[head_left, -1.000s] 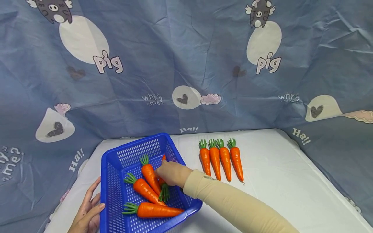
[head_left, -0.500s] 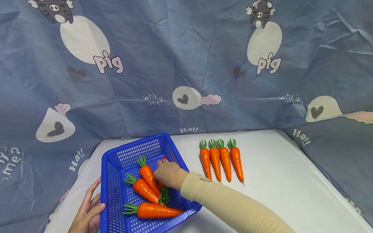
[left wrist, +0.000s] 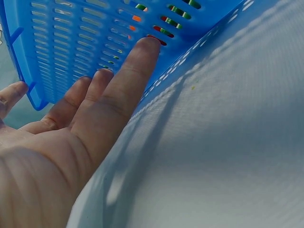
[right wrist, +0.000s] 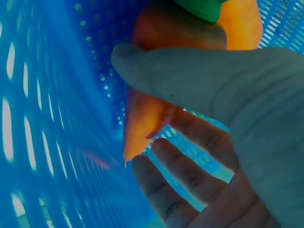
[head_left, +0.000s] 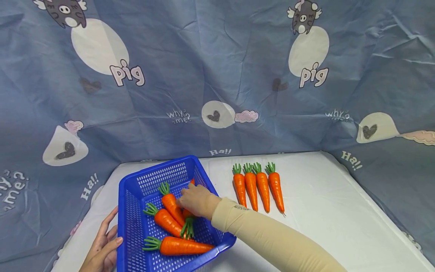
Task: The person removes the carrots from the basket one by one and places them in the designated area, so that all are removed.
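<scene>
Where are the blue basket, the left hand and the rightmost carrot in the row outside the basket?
Blue basket (head_left: 163, 175): head view, on its far wall.
Left hand (head_left: 101, 247): head view, on its middle.
Rightmost carrot (head_left: 276, 189): head view, on its orange body.

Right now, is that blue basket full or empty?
Neither: several carrots lie inside the perforated blue basket, with patches of its floor showing bare.

In the head view, the blue cloth backdrop (head_left: 224, 81) reads "pig" (head_left: 127, 73) at upper left and upper right; "why me?" (head_left: 178, 116) near the centre, at right and, partly cut off, at the left edge; "Ha!!" (head_left: 221, 152) at left, middle and right. The beige sleeve (head_left: 272, 232) bears illegible print.
</scene>
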Action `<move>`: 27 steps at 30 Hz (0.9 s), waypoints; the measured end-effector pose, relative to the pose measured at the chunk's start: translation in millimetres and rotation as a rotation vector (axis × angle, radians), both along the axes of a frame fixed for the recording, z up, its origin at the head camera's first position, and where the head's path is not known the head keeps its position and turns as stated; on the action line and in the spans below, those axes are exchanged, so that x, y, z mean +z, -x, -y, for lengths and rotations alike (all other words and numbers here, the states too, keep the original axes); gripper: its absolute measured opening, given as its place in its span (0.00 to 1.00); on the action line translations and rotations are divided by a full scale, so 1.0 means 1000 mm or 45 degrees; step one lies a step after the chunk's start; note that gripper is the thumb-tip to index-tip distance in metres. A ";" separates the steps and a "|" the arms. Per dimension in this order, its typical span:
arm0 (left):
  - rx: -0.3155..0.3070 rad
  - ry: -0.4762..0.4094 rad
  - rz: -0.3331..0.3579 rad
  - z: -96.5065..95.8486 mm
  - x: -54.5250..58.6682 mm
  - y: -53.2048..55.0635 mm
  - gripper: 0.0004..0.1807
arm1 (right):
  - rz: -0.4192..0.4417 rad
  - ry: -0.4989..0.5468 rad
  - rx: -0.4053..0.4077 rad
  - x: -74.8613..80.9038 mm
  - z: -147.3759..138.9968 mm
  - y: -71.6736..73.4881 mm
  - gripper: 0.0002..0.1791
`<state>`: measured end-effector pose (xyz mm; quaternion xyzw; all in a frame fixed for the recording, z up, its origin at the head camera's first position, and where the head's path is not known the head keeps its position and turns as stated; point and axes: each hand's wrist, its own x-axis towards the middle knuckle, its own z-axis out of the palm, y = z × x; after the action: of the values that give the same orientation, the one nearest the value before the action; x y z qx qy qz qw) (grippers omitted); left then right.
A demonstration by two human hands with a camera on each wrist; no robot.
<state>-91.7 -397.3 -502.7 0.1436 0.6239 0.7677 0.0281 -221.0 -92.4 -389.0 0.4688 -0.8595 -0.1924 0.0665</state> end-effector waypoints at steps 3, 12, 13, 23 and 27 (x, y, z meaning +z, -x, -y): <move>-0.008 -0.006 0.003 0.000 0.000 0.001 0.41 | -0.013 -0.009 0.004 0.005 -0.001 0.001 0.17; -0.055 -0.017 -0.037 0.002 0.000 0.003 0.41 | 0.032 0.061 0.038 0.018 -0.006 0.003 0.24; -0.061 -0.019 -0.044 0.002 0.000 0.003 0.42 | 0.056 0.077 0.050 0.019 -0.007 0.003 0.24; -0.115 -0.042 -0.055 0.004 -0.003 0.003 0.42 | 0.488 0.420 0.135 0.046 -0.021 0.012 0.28; -0.121 -0.040 -0.048 0.006 -0.004 0.003 0.42 | 0.660 0.569 0.144 0.056 -0.030 0.015 0.26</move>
<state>-94.7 -403.0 -506.5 0.1881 0.6045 0.7725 0.0506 -235.6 -62.0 -332.5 0.5229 -0.8413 0.1302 -0.0425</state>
